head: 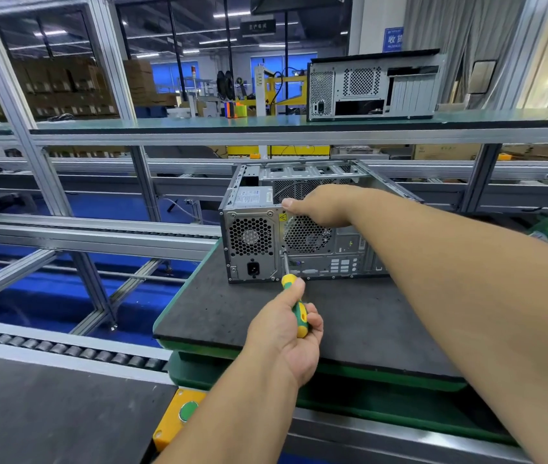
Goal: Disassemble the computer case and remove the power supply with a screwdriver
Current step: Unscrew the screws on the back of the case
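- Computer case (302,226) stands on the dark desk (249,316), rear facing the camera, power supply (251,244) (honeycomb grille) at left.
- Left hand (286,333) grips a yellow-green screwdriver (294,296), tip against the rear panel.
- Right hand (319,204) rests on the case's top edge, fingers hidden (grip unclear).

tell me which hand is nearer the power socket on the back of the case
Left. The left hand, gripping the screwdriver, sits just below and right of the power socket. The right hand rests on the computer case top edge, higher up and farther right.
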The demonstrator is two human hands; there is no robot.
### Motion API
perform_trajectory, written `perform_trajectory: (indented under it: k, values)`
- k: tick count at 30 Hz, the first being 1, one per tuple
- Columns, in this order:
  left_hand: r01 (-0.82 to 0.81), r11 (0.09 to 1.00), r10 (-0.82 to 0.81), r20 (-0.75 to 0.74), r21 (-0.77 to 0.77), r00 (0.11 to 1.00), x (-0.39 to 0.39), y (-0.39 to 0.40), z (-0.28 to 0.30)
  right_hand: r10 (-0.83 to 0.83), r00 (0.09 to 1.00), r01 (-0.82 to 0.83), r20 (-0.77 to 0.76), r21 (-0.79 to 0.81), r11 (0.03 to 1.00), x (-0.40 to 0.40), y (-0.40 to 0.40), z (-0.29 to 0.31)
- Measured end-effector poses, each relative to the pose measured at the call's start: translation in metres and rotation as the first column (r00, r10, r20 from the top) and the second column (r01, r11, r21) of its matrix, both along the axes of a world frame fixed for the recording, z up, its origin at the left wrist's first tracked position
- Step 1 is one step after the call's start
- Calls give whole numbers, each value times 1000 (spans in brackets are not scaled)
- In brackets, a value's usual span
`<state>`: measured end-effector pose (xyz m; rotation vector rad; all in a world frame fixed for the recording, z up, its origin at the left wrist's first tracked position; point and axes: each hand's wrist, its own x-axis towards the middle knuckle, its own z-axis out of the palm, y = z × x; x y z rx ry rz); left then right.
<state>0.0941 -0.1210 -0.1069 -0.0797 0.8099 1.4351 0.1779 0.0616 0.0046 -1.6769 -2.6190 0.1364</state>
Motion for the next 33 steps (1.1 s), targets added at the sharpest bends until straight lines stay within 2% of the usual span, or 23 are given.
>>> perform_trajectory:
  k: [3,8,11,15,19,22,24,27,31,33]
  values:
    - [23,1000,-23,5,-7,1000,-3,-1,-2,0,1000,0,-11,-4,1000,0,-1,0]
    - [42,996,-64,295,81,953,0,-4,-5,-2,1000,2,-12,4,1000,0,-6,2]
    - [48,991,-97,405,129,909,1,-5,-6,-6,1000,6,-16,9,1000,0,-7,2]
    - [80,989,-124,385,127,915,-2,-4,-7,-10,1000,10,-10,10,1000,0,-7,3]
    - [35,996,-51,211,77,976,-5,3,0,3,1000,-3,7,14,1000,0,-5,2]
    - [68,996,-73,92,58,993,-8,5,4,3,1000,-3,-7,14,1000,1,-2,1]
    - [104,994,-106,64,34,992,-9,5,3,5,1000,-5,-3,11,1000,1,-2,1]
    - [117,992,-123,131,54,984,-7,3,2,-1,1000,1,-11,10,1000,0,-1,0]
    - [86,981,-144,363,172,921,2,-2,-3,-1,1000,1,-16,8,1000,1,-1,0]
    - [66,974,-156,432,215,888,4,-3,-3,-2,1000,2,-20,9,1000,1,-2,0]
